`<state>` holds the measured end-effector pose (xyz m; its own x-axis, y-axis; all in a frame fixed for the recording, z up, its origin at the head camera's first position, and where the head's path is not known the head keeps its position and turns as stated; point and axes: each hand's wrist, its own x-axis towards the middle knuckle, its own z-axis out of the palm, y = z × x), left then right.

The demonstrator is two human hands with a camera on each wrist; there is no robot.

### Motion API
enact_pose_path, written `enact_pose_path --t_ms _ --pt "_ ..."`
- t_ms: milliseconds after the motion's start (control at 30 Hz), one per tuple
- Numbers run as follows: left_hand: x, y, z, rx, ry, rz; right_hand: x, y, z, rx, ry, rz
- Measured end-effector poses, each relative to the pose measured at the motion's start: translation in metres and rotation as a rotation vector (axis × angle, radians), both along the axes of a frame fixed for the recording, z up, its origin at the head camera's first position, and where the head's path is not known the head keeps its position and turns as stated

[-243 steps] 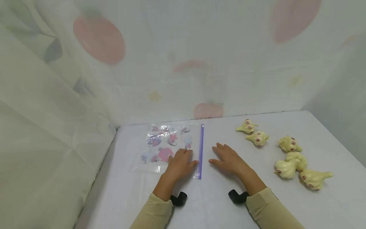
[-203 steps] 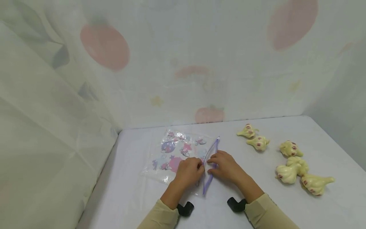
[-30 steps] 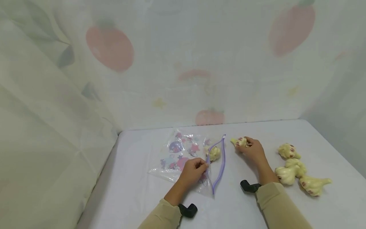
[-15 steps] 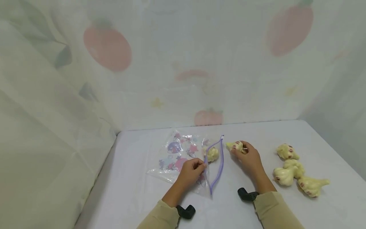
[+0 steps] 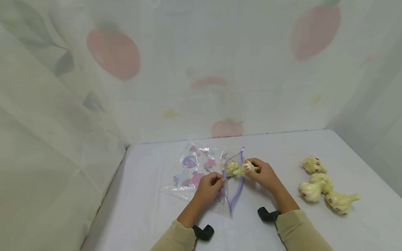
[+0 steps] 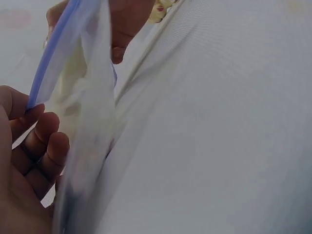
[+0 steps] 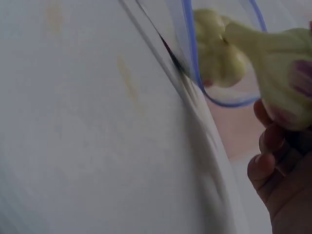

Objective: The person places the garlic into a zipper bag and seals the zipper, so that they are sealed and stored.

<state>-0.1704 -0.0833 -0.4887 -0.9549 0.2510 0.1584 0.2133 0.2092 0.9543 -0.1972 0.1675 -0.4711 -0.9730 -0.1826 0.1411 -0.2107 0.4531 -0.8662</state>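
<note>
A clear zip bag (image 5: 185, 181) with pink and purple prints lies on the table, its purple zip edge (image 5: 241, 188) spread apart. My left hand (image 5: 208, 188) pinches the near lip of that edge between thumb and finger, as the left wrist view also shows. One garlic bulb (image 7: 214, 48) sits inside by the mouth. With my right hand (image 5: 265, 176) I grip a second garlic bulb (image 5: 248, 168), its stem pointing left into the opening. In the right wrist view that held garlic bulb (image 7: 285, 73) overlaps the one inside.
Several more garlic bulbs lie at the right of the white table (image 5: 276, 230): one garlic bulb (image 5: 314, 164) at the back, others grouped nearer, and a garlic bulb (image 5: 341, 202) at the front. A printed cloth (image 5: 267, 69) hangs behind the table.
The right hand has brought its garlic bulb left and nearer, from beside the bag to its mouth. The left hand keeps its pinch. Earlier, the bag lay flat with its edge together.
</note>
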Motion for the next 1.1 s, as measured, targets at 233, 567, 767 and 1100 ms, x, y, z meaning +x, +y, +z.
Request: enact_pose_path --t_ms 233,567,767,1100 --pt "0.015 0.004 0.029 -0.031 -0.018 -0.073 0.002 -0.015 0.001 0.072 0.106 -0.014" --pt "0.016 0.003 0.034 -0.03 0.019 -0.106 0.0 -0.039 -0.005 0.24 0.191 -0.061" --pt "0.016 0.003 0.036 -0.015 0.011 -0.093 0.001 -0.043 -0.007 0.234 0.147 -0.032" --pt "0.017 0.004 0.039 0.003 -0.008 -0.083 0.004 -0.044 -0.006 0.16 0.186 -0.078"
